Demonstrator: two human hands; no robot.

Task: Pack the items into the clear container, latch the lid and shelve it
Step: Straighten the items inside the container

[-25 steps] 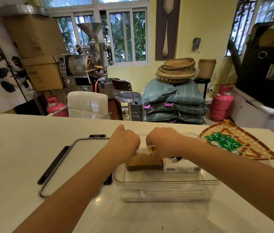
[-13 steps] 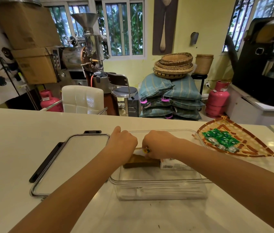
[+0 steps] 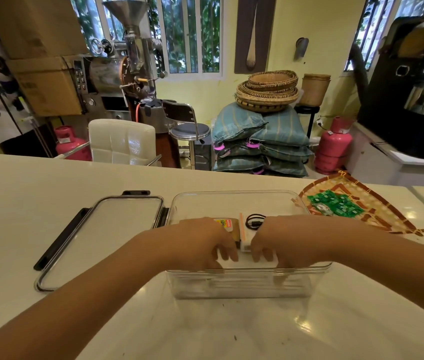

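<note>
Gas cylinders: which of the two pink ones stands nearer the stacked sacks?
The right-hand pink cylinder, standing just right of the teal sack pile. The other pink cylinder stands far left, beyond the white chair.

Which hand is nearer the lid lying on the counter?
Left. The left hand is in the container beside the lid; the right hand is farther off.

Hands covered much of the packed items

The left hand [image 3: 200, 242] and right hand [image 3: 281, 242] hid most of the white box [image 3: 246, 263]; the label [image 3: 225, 224] print was unreadable.
</note>
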